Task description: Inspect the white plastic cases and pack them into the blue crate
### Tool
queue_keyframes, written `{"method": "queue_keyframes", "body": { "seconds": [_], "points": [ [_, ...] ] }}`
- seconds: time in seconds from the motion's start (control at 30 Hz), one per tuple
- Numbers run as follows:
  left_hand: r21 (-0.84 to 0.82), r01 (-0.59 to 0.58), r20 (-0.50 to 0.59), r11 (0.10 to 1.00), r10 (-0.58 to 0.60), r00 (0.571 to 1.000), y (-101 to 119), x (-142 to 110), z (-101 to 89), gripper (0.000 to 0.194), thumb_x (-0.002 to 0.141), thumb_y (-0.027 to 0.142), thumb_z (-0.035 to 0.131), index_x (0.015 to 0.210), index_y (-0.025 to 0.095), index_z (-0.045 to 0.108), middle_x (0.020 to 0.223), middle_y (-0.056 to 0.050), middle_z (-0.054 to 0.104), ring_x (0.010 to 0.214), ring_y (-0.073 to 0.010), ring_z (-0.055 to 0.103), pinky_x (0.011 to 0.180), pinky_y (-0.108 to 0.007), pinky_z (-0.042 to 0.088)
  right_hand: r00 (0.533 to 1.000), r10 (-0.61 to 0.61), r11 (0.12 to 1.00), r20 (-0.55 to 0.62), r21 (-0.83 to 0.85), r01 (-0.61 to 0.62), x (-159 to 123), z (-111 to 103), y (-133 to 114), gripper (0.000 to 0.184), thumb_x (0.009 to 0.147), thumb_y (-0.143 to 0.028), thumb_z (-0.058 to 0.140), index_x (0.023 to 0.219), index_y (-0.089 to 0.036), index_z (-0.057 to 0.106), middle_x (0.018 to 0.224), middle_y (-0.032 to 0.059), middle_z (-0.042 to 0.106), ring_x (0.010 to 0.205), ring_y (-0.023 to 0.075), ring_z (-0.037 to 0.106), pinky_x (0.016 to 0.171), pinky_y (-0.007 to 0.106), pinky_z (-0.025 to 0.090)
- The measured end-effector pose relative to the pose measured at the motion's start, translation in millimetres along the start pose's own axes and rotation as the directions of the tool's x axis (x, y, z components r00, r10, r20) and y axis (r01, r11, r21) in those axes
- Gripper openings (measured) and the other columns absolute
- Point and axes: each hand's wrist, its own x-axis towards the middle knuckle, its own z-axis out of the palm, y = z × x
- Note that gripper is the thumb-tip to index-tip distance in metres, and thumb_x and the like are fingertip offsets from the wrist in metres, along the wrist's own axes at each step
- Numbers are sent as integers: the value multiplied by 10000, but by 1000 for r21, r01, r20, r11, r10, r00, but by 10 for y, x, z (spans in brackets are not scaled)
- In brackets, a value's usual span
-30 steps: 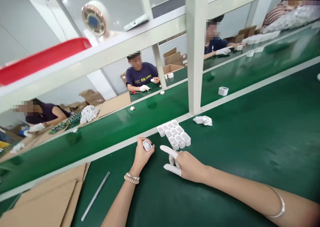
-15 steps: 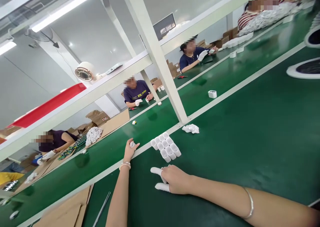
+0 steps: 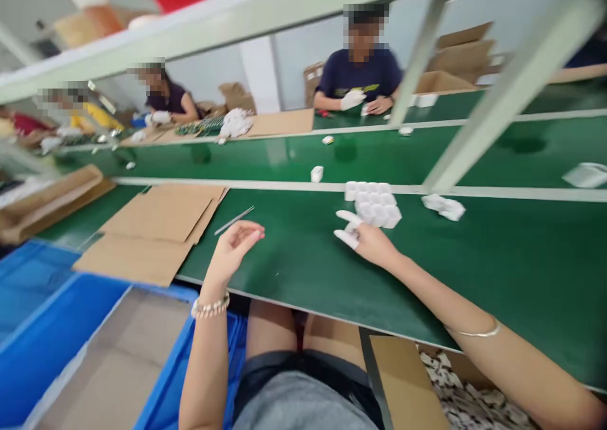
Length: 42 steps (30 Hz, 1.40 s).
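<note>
My left hand (image 3: pixel 236 248) hovers over the near green table edge, fingers loosely curled and apart from the thumb. I see nothing in it. Tweezers (image 3: pixel 234 220) lie just beyond it. My right hand (image 3: pixel 370 239) has white finger cots on its thumb and fingers, thumb and index finger spread apart, nothing visibly held. Right behind it a block of several small white plastic housings (image 3: pixel 374 201) stands in tight rows. Farther off, past the pale rail, a single white housing (image 3: pixel 317 174) sits on the green belt.
Crumpled white tissue (image 3: pixel 444 207) lies by a slanted white post (image 3: pixel 502 95). Cardboard sheets (image 3: pixel 156 212) cover the table's left part, above blue crates (image 3: pixel 61 316). An open carton (image 3: pixel 408 382) stands below right. Across the belt (image 3: pixel 275 155), co-workers sit handling parts.
My left hand has let go of the white housing and come back from the belt toward me. The view has swung left and down. The right hand stays near the block of housings.
</note>
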Motion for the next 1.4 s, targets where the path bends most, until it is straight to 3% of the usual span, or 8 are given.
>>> {"method": "queue_keyframes", "body": {
  "seconds": [0.1,0.17,0.33,0.63,0.8,1.13,1.27,1.4],
  "points": [
    [135,124,50,983,-132,990,-193,-1086,-134,305,942,402,495,834,157,641,848,-68,700,816,-176,663,791,-295,533,999,-6,1000,-51,25,8,17,21,22,442,920,-503,516,1211,-180,596,758,29,675,652,189,623,653,305,475],
    [378,276,115,884,-340,933,-528,-1661,-32,353,968,393,412,846,165,652,851,-71,719,811,-185,682,782,-294,548,999,-1,1000,-47,21,2,19,23,38,514,900,-518,545,1289,-184,541,776,29,683,683,197,636,686,322,494],
    [506,475,-60,720,-520,852,-1264,-2329,414,354,916,263,481,1210,96,585,1275,-218,612,1205,-318,581,1023,-455,451,992,106,994,-62,37,-104,31,54,147,561,827,-533,625,1269,-197,541,802,35,700,688,200,644,741,359,517],
    [566,470,37,678,-590,806,-1366,-2410,719,368,910,176,510,1241,20,553,1327,-277,549,1335,-324,454,1093,-473,383,951,202,969,-233,190,-159,80,168,57,459,689,-501,702,1021,-186,665,647,29,645,482,156,528,539,316,470],
    [554,464,95,691,-606,790,-1427,-2543,750,391,925,111,439,1291,-1,519,1372,-289,499,1341,-337,441,1122,-517,326,922,193,977,-335,-25,-213,79,184,-192,440,660,-560,690,839,-158,698,588,73,599,567,250,598,605,399,498],
    [425,544,-8,723,-598,802,-1411,-2442,408,316,892,198,495,1158,106,640,1228,-193,639,1196,-321,569,1047,-438,410,970,91,959,-225,-243,-147,33,176,-152,408,821,-432,585,1163,-222,657,730,81,659,695,274,642,807,426,507],
    [326,586,-71,742,-599,797,-1626,-2355,217,239,913,256,472,988,192,690,1031,-103,718,1004,-257,660,921,-372,488,985,64,953,-163,-282,-108,4,155,-1,472,844,-439,565,1269,-237,596,755,50,657,646,229,605,743,369,499],
    [205,647,-133,734,-634,762,-1949,-2226,222,247,909,273,472,1014,180,675,1022,-104,729,961,-232,687,873,-349,524,992,-13,958,-122,-285,-23,-12,154,69,441,853,-446,545,1228,-222,610,733,26,643,573,179,549,668,321,474]
  ]
}}
